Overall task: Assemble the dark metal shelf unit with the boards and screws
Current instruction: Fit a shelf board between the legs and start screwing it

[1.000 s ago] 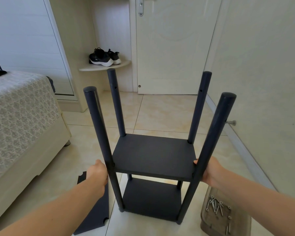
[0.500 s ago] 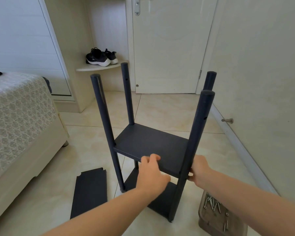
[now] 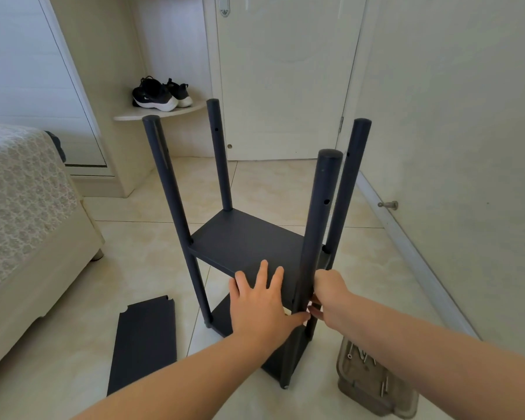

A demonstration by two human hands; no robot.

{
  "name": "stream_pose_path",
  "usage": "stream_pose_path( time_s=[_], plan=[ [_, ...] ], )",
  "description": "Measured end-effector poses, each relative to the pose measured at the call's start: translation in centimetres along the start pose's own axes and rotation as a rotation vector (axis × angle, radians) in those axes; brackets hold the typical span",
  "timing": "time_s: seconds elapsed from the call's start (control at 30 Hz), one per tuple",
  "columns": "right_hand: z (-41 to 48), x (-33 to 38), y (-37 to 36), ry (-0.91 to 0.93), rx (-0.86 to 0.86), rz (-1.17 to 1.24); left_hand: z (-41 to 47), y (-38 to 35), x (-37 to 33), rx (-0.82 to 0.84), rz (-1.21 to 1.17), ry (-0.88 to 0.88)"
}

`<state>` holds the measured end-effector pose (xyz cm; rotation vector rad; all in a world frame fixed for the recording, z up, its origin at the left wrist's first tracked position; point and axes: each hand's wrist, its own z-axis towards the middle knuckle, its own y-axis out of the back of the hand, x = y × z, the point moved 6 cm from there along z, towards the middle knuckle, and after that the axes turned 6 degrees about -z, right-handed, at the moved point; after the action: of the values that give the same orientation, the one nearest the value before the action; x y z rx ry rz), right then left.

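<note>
The dark metal shelf unit [image 3: 249, 241] stands upright on the tiled floor, with several round posts and two boards fitted. My left hand [image 3: 261, 301] lies flat with spread fingers on the near edge of the upper board. My right hand [image 3: 328, 291] grips the nearest post [image 3: 319, 225] at the height of that board. A loose dark board [image 3: 144, 341] lies flat on the floor to the left of the unit. Screws [image 3: 361, 356] lie in a clear tray at the lower right.
A bed [image 3: 22, 225] fills the left side. The wall with its baseboard and a door stop [image 3: 388, 205] runs along the right. A closed door [image 3: 285, 80] and a corner shelf with black shoes [image 3: 159, 93] stand behind. The screw tray [image 3: 373, 392] sits beside the unit's foot.
The unit has turned, so the near right post now stands closer to me. My left hand moved from the left front post onto the upper board's edge. My right hand stayed on its post.
</note>
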<state>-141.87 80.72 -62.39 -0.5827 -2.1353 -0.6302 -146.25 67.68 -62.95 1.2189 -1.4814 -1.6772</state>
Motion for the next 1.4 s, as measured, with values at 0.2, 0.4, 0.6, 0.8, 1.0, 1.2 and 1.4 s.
stream_pose_path(
  time_s=[0.2, 0.4, 0.6, 0.8, 1.0, 1.2, 1.4],
  plan=[
    [0.0, -0.2, 0.3, -0.084, 0.085, -0.012, 0.0, 0.3, 1.0, 0.043, 0.048, -0.038],
    [-0.4, -0.4, 0.2, -0.104, 0.191, -0.029, 0.0, 1.3, 2.1, 0.105, 0.068, -0.081],
    [-0.5, -0.6, 0.0, -0.07, 0.309, 0.019, 0.3, 1.4, 3.2, 0.113, 0.07, -0.128],
    [-0.4, -0.9, -0.3, -0.035, 0.353, 0.06, 0.2, 1.1, 4.1, 0.133, 0.079, -0.134],
    [-0.1, -0.9, -0.6, -0.019, 0.37, 0.028, -0.4, 1.5, 4.0, 0.157, 0.057, -0.121],
    [0.0, -0.8, -0.8, -0.025, 0.389, 0.06, -1.0, 2.3, 4.1, 0.152, -0.073, -0.074],
    [-0.2, -0.8, -1.0, -0.039, 0.396, 0.126, -1.0, 3.2, 3.6, 0.185, -0.199, -0.082]
  ],
)
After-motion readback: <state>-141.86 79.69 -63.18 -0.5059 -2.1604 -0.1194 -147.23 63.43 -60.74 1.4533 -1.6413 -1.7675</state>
